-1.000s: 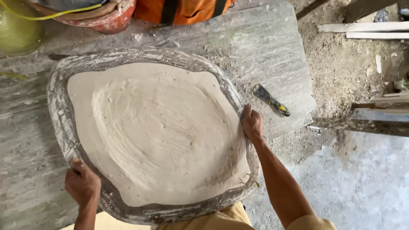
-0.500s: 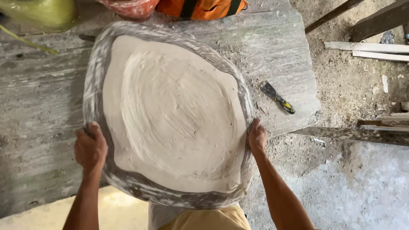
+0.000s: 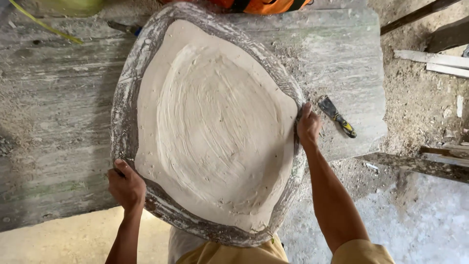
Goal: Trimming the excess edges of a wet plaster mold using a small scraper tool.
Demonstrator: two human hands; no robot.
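A big, irregular shallow bowl (image 3: 128,122) with a dark smeared rim lies on a grey dusty slab table. Its inside is coated with pale beige paste (image 3: 215,127) showing curved spreading marks. My left hand (image 3: 126,185) grips the rim at the lower left. My right hand (image 3: 308,124) grips the rim on the right side. The near end of the bowl overhangs the table edge toward my body.
A putty knife (image 3: 336,115) with a black and yellow handle lies on the slab table (image 3: 342,58) just right of my right hand. An orange object (image 3: 264,5) and a green container (image 3: 68,6) stand at the far edge. Wooden planks (image 3: 430,58) lie on the dirt floor at right.
The bowl has been turned and pulled toward me, its long axis now pointing away. My left hand has slid along the rim; my right hand has kept its grip.
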